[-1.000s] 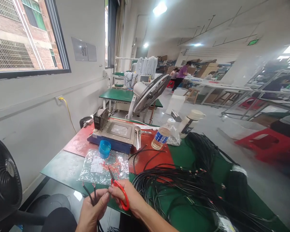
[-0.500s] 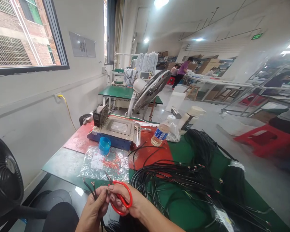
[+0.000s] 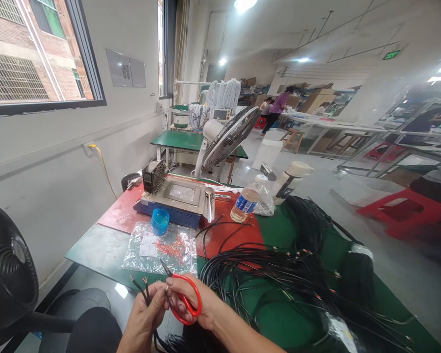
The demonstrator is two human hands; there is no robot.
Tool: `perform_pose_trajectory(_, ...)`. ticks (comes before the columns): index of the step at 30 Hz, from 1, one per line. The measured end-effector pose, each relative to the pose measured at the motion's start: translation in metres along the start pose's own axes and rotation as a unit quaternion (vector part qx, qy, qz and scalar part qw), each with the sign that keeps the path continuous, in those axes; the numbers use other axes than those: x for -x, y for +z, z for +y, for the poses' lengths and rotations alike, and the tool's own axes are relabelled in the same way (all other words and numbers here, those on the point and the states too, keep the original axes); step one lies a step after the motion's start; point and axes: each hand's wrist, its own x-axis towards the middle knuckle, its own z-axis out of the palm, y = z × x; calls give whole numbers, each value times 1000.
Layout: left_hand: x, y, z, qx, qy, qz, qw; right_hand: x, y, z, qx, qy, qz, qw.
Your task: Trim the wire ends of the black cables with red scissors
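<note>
My left hand (image 3: 145, 316) is closed around black cables (image 3: 138, 287), whose split ends with small bare tips point up and away. My right hand (image 3: 187, 306) has red-handled scissors (image 3: 198, 300) hooked over its fingers, the dark blades pointing up and left. Its thumb and forefinger meet the left fingertips at a small wire end, mostly hidden by the fingers. Just beyond the hands lies a clear plastic bag (image 3: 134, 252) with small red bits (image 3: 171, 246) scattered over it. A blue cup (image 3: 160, 223) stands at the bag's far edge.
Behind the bag sits a blue-based hot-plate-like device (image 3: 169, 215) with a small fan (image 3: 153, 176). A labelled bottle (image 3: 243, 205) stands right of it. Bundled black cables (image 3: 250, 260) cover the table's right side. A black fan (image 3: 9, 264) is close at left. People work farther back.
Both hands, still together, have shifted very slightly right with the cables and scissors. The grip looks the same, and the table items have not been moved.
</note>
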Motion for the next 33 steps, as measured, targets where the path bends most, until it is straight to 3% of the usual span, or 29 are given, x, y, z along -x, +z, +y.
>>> perform_pose_trajectory(7, -4, -3, -6, 14, 29, -34, 999, -2, 1, 9, -45, -42, -3, 998)
perform_pose_trajectory(19, 1, -1, -4, 5, 7, 29, 1000, -2, 0, 7, -27, -84, -36, 995)
perform_pose_trajectory(29, -3, 3, -8, 20, 69, 9, 997, 5, 10, 2, -36, -85, 1, 996)
perform_pose_trajectory(33, -5, 0, -10, 10, 60, 13, 998, 4, 10, 4, -22, -93, 17, 995)
